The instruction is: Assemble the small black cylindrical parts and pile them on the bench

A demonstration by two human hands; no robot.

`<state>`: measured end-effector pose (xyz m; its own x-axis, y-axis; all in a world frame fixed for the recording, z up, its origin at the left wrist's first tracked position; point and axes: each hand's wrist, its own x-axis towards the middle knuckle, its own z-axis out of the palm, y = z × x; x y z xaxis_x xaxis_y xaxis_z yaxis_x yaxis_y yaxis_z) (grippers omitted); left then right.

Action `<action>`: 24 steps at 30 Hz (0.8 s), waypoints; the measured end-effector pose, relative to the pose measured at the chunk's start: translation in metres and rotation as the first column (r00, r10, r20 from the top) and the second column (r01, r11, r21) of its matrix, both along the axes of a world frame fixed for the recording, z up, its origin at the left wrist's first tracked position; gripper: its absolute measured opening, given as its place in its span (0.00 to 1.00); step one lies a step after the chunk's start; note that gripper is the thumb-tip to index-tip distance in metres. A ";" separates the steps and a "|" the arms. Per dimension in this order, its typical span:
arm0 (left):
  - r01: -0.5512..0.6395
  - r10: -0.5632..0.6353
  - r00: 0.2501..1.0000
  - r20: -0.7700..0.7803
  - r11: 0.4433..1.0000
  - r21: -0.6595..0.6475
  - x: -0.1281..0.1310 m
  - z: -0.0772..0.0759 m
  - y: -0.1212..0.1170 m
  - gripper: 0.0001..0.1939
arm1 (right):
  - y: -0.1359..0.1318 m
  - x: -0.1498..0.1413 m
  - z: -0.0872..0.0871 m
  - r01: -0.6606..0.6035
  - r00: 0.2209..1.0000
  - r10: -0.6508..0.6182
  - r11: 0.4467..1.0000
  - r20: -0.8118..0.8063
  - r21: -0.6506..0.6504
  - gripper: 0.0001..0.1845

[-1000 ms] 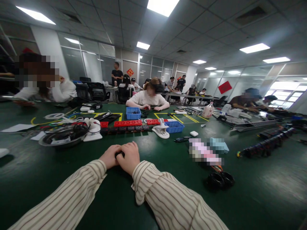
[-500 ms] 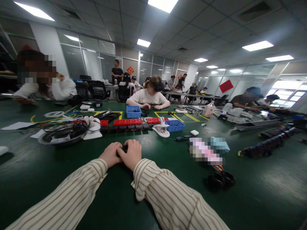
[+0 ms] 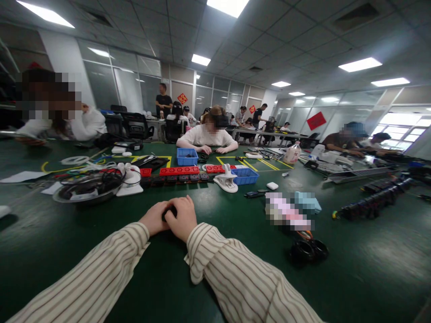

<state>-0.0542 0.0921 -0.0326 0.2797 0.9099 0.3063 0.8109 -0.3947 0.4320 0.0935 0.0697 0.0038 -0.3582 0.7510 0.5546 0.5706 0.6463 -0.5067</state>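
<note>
My left hand (image 3: 154,219) and my right hand (image 3: 183,218) meet above the green table (image 3: 215,251), near its middle. Both are closed around a small black object (image 3: 170,211). Only a dark patch of it shows between the thumbs and fingers, so its kind stays hidden. The right hand's fingers arch over its top, while the left hand grips from the side. Beyond the hands lies a row of red block-like parts (image 3: 180,170), with a row of black parts (image 3: 178,179) in front of it. A white clamp-like stand (image 3: 227,183) sits at their right end.
Two blue bins (image 3: 187,158) (image 3: 245,176) stand ahead. A metal bowl (image 3: 90,197) of dark cables is at left. On the right lie a white case (image 3: 272,185), black rings (image 3: 308,251) and a bundled cable strip (image 3: 373,202). A person (image 3: 208,134) sits opposite.
My right fingers have shifted over the black object, and less of it shows now. The person opposite has moved their hands slightly. The view has drifted a little.
</note>
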 end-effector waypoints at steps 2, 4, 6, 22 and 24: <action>-0.020 0.020 1.000 -0.005 1.000 0.009 0.002 0.000 -0.002 0.23 | 0.001 0.000 -0.001 0.045 0.997 -0.045 0.999 -0.056 -0.011 0.09; -0.044 0.044 0.999 -0.010 0.999 0.009 0.004 0.001 -0.003 0.22 | 0.003 0.000 -0.003 0.108 0.992 -0.110 0.994 -0.068 -0.037 0.13; -0.071 0.071 0.997 -0.015 0.997 0.010 0.006 0.003 -0.004 0.20 | 0.005 0.000 -0.004 0.161 0.986 -0.164 0.984 -0.041 -0.075 0.16; 0.018 -0.018 1.000 -0.004 0.999 -0.034 -0.001 0.003 0.002 0.21 | 0.001 -0.001 -0.001 0.004 0.997 -0.006 1.000 0.079 0.028 0.03; 0.020 -0.020 1.000 -0.013 0.999 -0.043 0.000 0.003 0.002 0.22 | 0.001 0.000 -0.001 -0.004 0.998 0.002 0.999 0.059 0.034 0.05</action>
